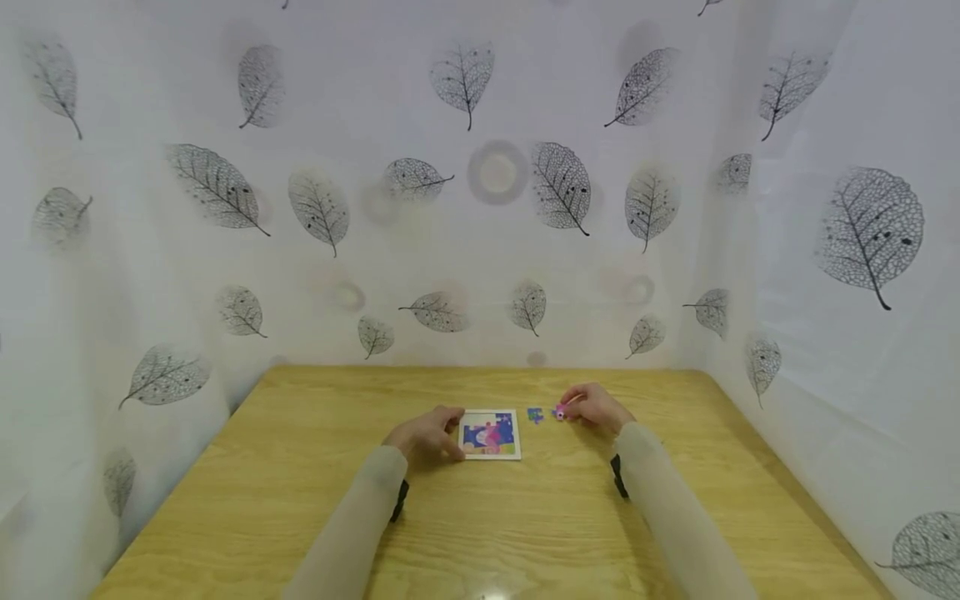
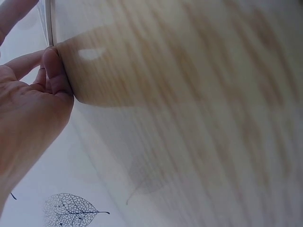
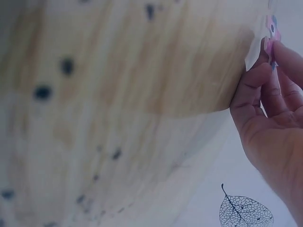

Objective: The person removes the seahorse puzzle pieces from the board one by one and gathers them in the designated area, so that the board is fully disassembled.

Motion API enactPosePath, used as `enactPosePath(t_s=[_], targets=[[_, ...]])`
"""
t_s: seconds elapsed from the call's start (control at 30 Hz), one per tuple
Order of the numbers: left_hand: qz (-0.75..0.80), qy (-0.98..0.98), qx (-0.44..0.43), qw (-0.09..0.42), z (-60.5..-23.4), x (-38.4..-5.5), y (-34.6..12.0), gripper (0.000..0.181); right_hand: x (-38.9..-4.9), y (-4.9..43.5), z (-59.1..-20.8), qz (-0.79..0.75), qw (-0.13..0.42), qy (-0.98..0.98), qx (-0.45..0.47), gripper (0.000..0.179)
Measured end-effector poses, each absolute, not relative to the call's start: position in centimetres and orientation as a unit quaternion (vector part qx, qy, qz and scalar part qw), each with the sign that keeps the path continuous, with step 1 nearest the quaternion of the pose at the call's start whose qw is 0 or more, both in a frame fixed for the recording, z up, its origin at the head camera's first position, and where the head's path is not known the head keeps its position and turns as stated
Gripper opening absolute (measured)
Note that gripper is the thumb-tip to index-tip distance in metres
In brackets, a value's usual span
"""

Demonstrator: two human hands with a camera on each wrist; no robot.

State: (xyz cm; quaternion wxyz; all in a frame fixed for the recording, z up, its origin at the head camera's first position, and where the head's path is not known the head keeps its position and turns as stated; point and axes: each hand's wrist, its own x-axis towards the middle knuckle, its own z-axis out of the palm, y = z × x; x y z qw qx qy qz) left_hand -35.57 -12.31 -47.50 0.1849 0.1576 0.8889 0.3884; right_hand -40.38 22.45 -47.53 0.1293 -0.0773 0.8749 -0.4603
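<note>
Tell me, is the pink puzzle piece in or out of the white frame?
Out: the right hand pinches the pink piece apart from the white frame, to its right.

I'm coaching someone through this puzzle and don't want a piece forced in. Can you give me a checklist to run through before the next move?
1. Board steadied: ok. The left hand holds the puzzle board at its left side.
2. Piece secure: ok. The right hand pinches the pink piece.
3. Space to fill: ok. A pale gap shows at the picture's upper left.
4. Piece lined up with the gap: not ok. It is off to the right of the board.
5. Other loose piece in sight: ok. A blue piece lies between the board and the right hand.
6. Outline fits the gap: cannot tell. Fingers cover part of it.
</note>
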Motion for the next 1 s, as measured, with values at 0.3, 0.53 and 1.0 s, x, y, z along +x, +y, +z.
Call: enactPosePath(t_s=[0.3, 0.53, 1.0], targets=[[0.392, 0.888, 0.153, 0.186, -47.37, -35.46, -12.41, 0.091, -40.44, 21.81, -47.64, -0.429, 0.097, 0.893, -0.097, 0.016], [0.393, 0.890, 0.145, 0.184, -47.35, -35.25, -12.39, 0.090, -40.36, 21.61, -47.84, -0.409, 0.088, 0.903, -0.091, 0.013], [0.403, 0.887, 0.127, 0.188, -47.37, -35.06, -12.55, 0.090, -40.53, 22.19, -47.86, -0.383, 0.100, 0.908, -0.139, 0.027]])
